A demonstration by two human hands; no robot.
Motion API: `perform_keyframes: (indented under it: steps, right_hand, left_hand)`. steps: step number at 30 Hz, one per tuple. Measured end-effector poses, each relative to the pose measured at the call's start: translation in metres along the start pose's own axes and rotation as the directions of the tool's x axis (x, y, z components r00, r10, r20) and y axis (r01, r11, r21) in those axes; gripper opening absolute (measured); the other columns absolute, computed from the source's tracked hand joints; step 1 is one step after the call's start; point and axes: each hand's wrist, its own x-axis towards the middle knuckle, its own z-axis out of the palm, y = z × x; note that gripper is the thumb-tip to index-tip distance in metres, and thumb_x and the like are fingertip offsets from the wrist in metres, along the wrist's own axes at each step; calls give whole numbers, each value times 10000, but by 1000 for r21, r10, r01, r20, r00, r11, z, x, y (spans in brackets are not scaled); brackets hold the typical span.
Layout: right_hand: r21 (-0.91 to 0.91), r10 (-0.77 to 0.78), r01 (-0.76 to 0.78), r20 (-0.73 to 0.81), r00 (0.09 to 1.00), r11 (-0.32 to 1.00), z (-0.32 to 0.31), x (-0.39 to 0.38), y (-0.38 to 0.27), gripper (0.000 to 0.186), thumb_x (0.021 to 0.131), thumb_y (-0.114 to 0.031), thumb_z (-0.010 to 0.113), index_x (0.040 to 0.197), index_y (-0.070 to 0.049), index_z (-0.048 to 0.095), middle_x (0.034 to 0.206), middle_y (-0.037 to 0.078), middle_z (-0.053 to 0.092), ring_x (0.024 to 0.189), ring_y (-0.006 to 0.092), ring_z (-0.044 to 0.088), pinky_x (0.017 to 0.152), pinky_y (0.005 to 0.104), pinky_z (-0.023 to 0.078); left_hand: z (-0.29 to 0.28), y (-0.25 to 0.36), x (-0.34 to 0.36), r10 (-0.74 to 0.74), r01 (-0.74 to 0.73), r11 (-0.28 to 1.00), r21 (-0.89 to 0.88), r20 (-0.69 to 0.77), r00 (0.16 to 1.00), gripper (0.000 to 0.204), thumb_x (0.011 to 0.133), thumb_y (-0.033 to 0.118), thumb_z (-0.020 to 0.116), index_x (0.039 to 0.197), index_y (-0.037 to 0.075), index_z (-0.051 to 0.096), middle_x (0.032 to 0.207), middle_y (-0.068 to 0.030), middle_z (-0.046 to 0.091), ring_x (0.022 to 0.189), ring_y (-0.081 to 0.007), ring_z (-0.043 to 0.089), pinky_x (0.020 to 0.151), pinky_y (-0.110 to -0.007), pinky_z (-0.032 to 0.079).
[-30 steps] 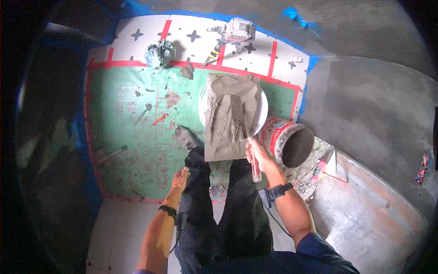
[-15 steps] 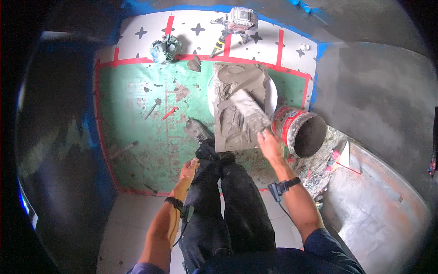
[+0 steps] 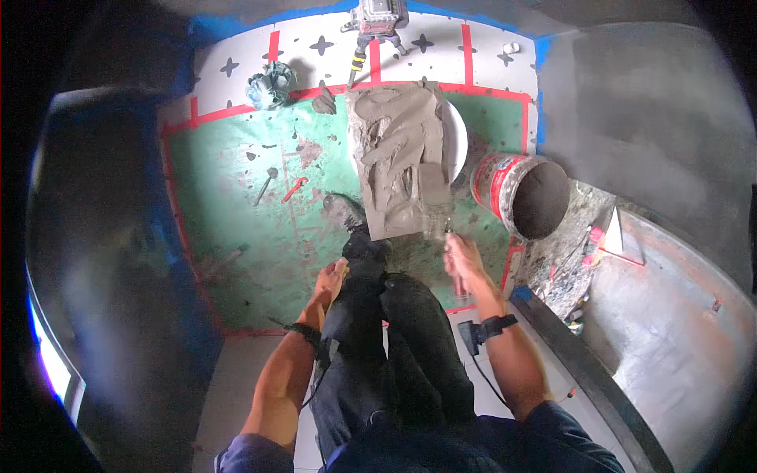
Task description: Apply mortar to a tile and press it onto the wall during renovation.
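Note:
A rectangular board or tile spread with wet grey mortar [image 3: 386, 181] rests on a round white support [image 3: 456, 134]. My right hand [image 3: 464, 258] is closed around the handle of a flat trowel [image 3: 435, 193]. Its blade, smeared by motion, lies over the near right edge of the mortar. Beside my left knee, my left hand [image 3: 331, 280] is closed, its fingers curled together; whatever they may hold is hidden. To the right of the board a red and white bucket [image 3: 497, 185] lies tipped with its dark mouth toward me.
Green sheeting [image 3: 213, 181] edged with red tape covers the floor. On it lie a red tool [image 3: 295, 189] and a dark-headed tool [image 3: 266, 186]. Farther off are a crumpled plastic bag [image 3: 270, 85] and a device on short legs [image 3: 378, 20]. A curved grey panel [image 3: 670, 292] stands at right.
My right hand has drawn the trowel back toward me, from the middle of the mortar to its near right edge. The whole view has shifted slightly; my left hand stays by the knee.

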Motion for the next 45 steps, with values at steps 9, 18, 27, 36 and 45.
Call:
perform_keyframes:
  steps: [9,18,27,36,45]
  right_hand:
    - [-894,-366,197,39,930,403,18,-31,44,454,921,-435,475,912,-10,637,864,294,662,803,456,658,765,562,501]
    - [382,126,-131,37,991,915,36,-43,118,333,924,-400,525,780,-100,515,583,15,489,431,131,449,411,291,366]
    - [275,-15,-42,201,980,961,100,-67,129,315,950,-356,520,826,-68,554,622,79,571,488,210,560,453,350,441]
    - [-970,-652,182,245,718,-164,-15,-14,93,261,895,-345,593,895,-84,575,750,133,645,646,323,672,587,435,551]
    - [-881,-623,360,471,625,-306,-22,77,-118,258,899,-288,565,909,-31,557,810,218,646,767,367,669,607,477,529]
  left_hand:
    - [-56,26,-10,133,-117,986,122,-132,982,582,937,517,519,1087,-28,660,964,-94,711,848,-164,609,785,-322,466]
    - [-116,-100,18,131,-125,989,77,-78,988,446,986,393,491,1076,-12,653,898,-86,709,779,-158,612,713,-311,475]
    - [-165,-101,-4,-8,35,916,399,-69,998,522,971,494,455,1111,34,659,993,-117,700,911,-215,655,841,-353,481]
    - [-150,-80,-8,63,-39,905,424,-42,997,585,955,558,433,1085,35,659,974,-149,693,975,-294,637,872,-404,462]
    - [-92,-74,-25,50,-7,968,251,-164,985,604,926,540,504,962,-39,672,840,-113,685,788,-204,616,758,-355,469]
